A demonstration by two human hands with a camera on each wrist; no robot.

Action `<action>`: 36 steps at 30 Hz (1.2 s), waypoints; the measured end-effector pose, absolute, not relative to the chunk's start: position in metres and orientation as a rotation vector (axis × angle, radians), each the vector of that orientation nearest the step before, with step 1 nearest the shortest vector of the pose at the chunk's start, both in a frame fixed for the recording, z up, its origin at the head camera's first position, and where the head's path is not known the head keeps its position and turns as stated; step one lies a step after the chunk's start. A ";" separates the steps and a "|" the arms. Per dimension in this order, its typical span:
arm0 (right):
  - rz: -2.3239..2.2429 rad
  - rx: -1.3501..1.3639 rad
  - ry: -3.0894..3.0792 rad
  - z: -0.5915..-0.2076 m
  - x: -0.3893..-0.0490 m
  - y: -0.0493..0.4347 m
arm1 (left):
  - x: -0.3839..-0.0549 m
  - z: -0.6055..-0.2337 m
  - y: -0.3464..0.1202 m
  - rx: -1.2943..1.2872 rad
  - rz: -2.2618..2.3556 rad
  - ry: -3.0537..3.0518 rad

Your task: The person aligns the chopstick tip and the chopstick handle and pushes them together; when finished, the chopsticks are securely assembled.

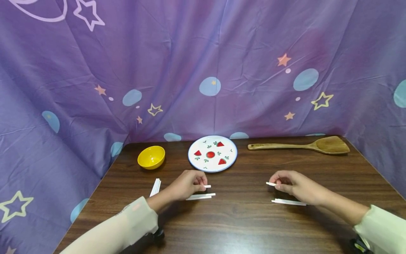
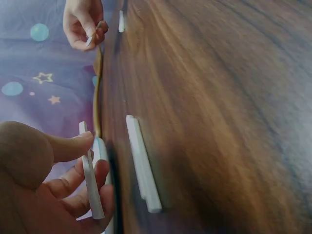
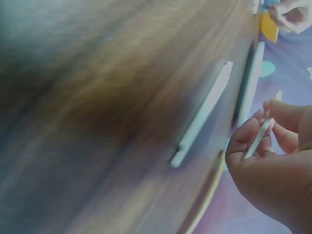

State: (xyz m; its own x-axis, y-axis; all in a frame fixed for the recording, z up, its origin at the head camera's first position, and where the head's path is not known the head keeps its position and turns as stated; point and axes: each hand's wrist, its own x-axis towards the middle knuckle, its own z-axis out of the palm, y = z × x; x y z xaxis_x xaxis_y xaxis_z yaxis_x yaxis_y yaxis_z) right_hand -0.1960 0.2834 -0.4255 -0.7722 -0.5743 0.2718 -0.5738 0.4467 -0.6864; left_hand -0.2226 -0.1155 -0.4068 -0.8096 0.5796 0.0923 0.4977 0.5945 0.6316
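My left hand (image 1: 189, 185) is above the table, pinching a thin white stick (image 2: 91, 183) between thumb and fingers. Just below it, two more white sticks (image 1: 203, 196) lie side by side on the wood. Across a gap, my right hand (image 1: 296, 186) holds another white stick (image 3: 262, 131) by its thumb and fingers, raised off the table. Under that hand lie further white sticks (image 1: 288, 202), close together. A small group of white sticks (image 1: 155, 187) rests left of my left hand, partly hidden by the forearm.
Toward the back of the brown wooden table (image 1: 234, 225) stand a yellow bowl (image 1: 151, 157) at left, a white plate with a watermelon pattern (image 1: 206, 165) in the middle, and a wooden spatula (image 1: 331, 145) at right. A purple patterned cloth (image 1: 190, 63) hangs behind.
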 end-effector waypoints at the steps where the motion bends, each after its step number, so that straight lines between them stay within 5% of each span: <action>1: -1.256 -1.063 2.690 -0.424 -0.197 0.281 | -0.222 -0.405 -0.114 0.908 1.022 2.690; 9: -1.210 -0.988 2.751 -0.404 -0.197 0.263 | -0.218 -0.394 -0.105 0.780 1.190 2.556; 36: -1.232 -0.986 2.840 -0.374 -0.196 0.216 | -0.216 -0.374 -0.085 1.022 1.299 2.663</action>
